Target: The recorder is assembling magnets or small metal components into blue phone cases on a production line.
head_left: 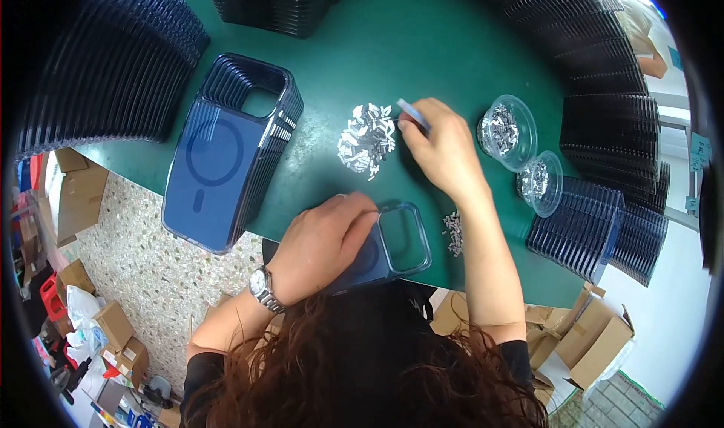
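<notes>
Near the table's front edge, my left hand [323, 236] is closed on a blue translucent phone case [379, 263] with a large camera opening. The fingertips are at the case's upper edge, and the hand covers much of it. My right hand [446, 147] pinches a pale, slim, stick-like tool [413, 116], whose exact kind I cannot make out. Its working end is by the right side of a loose pile of small silver and white pieces [366, 141] on the green table. A smaller cluster of tiny pieces [453, 233] lies beside my right forearm.
A stack of blue phone cases [207, 175] stands left of the pile. Two clear round tubs [526, 143] [553, 194] hold small metallic pieces at right. Tall rows of dark cases [113, 58] [611, 134] line both sides. Cardboard boxes [592, 341] stand below the table.
</notes>
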`<state>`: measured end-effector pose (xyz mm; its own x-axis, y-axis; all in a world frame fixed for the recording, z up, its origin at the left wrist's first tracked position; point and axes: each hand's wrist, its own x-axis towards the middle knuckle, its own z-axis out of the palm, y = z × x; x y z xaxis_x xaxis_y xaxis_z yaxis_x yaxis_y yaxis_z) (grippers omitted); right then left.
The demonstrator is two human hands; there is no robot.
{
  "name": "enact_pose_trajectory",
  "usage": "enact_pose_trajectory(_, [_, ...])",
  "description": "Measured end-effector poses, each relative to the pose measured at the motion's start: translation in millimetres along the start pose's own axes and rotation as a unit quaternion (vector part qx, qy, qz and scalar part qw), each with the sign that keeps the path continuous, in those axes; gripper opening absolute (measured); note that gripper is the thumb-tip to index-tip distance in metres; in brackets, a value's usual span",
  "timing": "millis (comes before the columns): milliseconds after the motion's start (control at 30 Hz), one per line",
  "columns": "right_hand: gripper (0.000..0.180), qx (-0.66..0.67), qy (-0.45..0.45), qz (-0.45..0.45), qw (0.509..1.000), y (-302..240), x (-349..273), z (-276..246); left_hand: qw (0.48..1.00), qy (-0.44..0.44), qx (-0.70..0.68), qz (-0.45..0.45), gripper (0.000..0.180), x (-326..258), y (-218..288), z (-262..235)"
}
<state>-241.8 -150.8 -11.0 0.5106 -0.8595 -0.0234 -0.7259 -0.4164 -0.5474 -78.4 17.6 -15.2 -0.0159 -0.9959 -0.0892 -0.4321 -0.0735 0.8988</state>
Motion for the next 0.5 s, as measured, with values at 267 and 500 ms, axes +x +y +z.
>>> enact_pose_trajectory(267, [0.014,0.053,-0.088,-0.162,0.981,-12.9,-73.6,-47.0,0.998,-0.038,-0.050,-0.019,0.013,17.3,9.2,-0.3])
enact_pose_trajectory(500, [0.015,-0.048,-0.069,-0.265,0.960,-5.5,-94.5,-39.1,0.998,-0.057,-0.034,0.021,0.011,24.0,20.5,18.8])
